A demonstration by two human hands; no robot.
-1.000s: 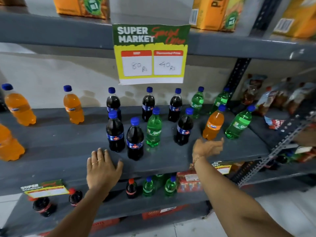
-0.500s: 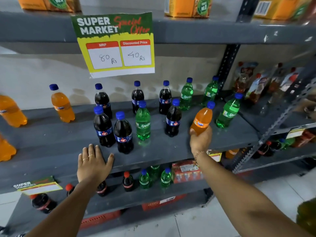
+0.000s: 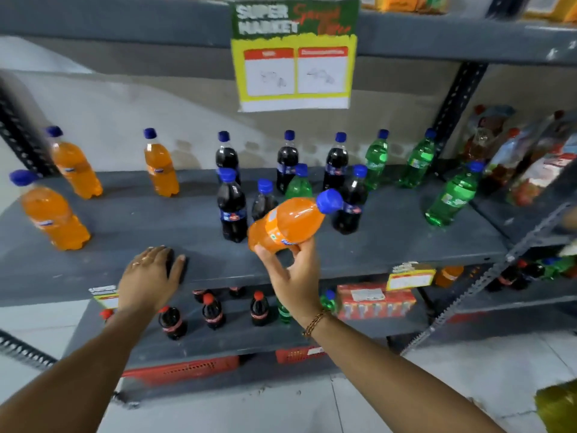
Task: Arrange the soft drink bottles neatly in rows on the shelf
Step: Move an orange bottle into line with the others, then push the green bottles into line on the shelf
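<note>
My right hand (image 3: 293,273) grips the base of an orange soda bottle (image 3: 290,223) with a blue cap, tilted to the right and lifted above the grey shelf (image 3: 390,245). Flat on the shelf's front edge lies my left hand (image 3: 150,276), fingers spread, holding nothing. On the left of the shelf stand three orange bottles (image 3: 159,167). Several dark cola bottles (image 3: 231,210) occupy the middle, one green bottle (image 3: 298,182) among them. More green bottles (image 3: 452,198) stand to the right.
A price sign (image 3: 293,57) hangs from the shelf above. The lower shelf (image 3: 234,339) holds red-capped cola bottles (image 3: 212,310), green bottles and a red carton pack (image 3: 374,301). Snack packets (image 3: 530,157) fill the adjoining rack on the right. Red crates (image 3: 187,367) sit underneath.
My right hand reached the orange bottle at the shelf's right, closed on it, lifted it and carried it leftward, tilted. My left hand stayed on the shelf edge. The view swung left.
</note>
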